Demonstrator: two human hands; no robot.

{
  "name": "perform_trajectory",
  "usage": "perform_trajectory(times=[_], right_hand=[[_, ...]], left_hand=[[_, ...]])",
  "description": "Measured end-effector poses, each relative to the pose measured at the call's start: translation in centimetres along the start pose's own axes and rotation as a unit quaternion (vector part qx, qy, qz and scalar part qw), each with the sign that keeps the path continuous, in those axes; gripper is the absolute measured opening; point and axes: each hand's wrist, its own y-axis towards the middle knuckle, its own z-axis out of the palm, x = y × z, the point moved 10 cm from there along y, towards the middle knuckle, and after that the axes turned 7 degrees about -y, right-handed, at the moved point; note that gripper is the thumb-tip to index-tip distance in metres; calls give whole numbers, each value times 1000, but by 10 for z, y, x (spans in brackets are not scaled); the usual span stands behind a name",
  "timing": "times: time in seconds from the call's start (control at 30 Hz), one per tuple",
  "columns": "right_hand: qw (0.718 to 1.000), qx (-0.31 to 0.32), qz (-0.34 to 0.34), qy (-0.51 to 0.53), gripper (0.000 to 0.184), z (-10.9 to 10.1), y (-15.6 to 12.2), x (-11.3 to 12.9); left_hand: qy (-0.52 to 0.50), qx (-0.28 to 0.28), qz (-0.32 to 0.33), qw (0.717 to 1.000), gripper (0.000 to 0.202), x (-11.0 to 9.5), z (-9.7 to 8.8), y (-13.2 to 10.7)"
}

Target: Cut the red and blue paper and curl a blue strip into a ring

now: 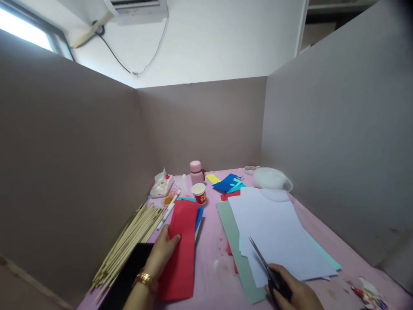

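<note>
My left hand (165, 249) grips the left edge of a long red paper strip (183, 254), thumb on top and the other fingers mostly hidden. Blue paper (199, 217) peeks out from under the strip's right side. In my right hand (295, 288) is a pair of black-handled scissors (262, 258), with the narrow blades nearly together and pointing away to the left. The scissors are over a stack of white paper (277, 232). A grey-green sheet (240, 254) sticks out from the stack's left side.
Thin wooden sticks (135, 237) lie at the left, by a black tray (125, 275). Farther back stand a paper cup (199, 193), a pink thermos (196, 172), a tissue pack (161, 185), blue paper scraps (227, 183) and a translucent bowl (272, 178). Grey partitions (203, 125) enclose the table.
</note>
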Motion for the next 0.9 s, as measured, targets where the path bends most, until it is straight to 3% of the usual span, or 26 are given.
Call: perform_trajectory(times=[0.17,0.3,0.4,0.47,0.57,0.67,0.77,0.9], right_hand=[[998,-53,18,-19,45,-16,1,-10],[985,-126,84,-87,50,-48,2,-30],[981,-143,87,-97,50,-66,2,-22],[989,-112,27,-89,53,-60,4,2],[989,-12,-78,-123,72,-26,3,43],[978,31,-110,-177,70,-1,3,66],[979,9,-89,-183,67,-5,7,70],[992,-27,-55,-109,54,-31,11,54]], left_hand=[[-216,75,-89,970,15,3,20,-7],[-278,88,-124,948,19,13,43,-20],[-296,88,-114,944,24,18,54,-28],[-301,89,-105,944,24,20,56,-31],[-302,97,-100,943,25,26,55,-34],[-293,98,-108,945,27,33,52,-36],[-281,92,-98,950,25,38,50,-34],[-241,69,-49,967,23,40,41,-27]])
